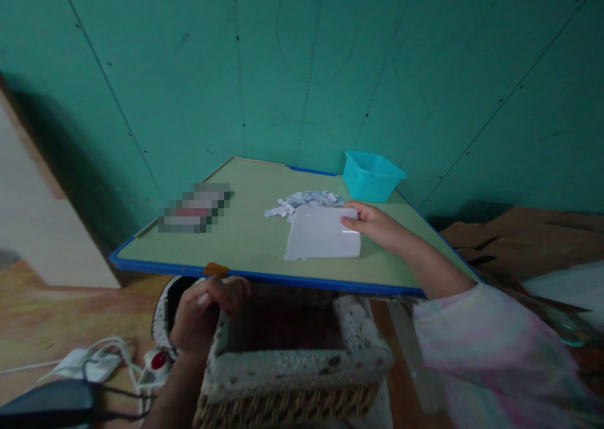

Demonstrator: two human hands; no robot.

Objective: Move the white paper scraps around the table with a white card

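My right hand (361,221) pinches a glossy white flat sheet (321,234) by its upper right corner, thumb on its front face. The sheet stands tilted over the table, its left and lower edges uneven. Just behind it lies a pile of torn paper scraps (309,199), partly hidden by the sheet. My left hand (207,306) is curled closed at the table's front edge, by the left corner of a cloth-lined wicker basket (297,369). What its fingers hold, if anything, is hidden. The basket's inside is dark.
The pale green table (245,240) has blue-taped edges and stands against a green wall. A turquoise plastic bin (370,180) sits at its back right, a blurred-out flat item (195,209) at left. Cables and a power strip (87,363) lie on the floor; cardboard (519,234) lies right.
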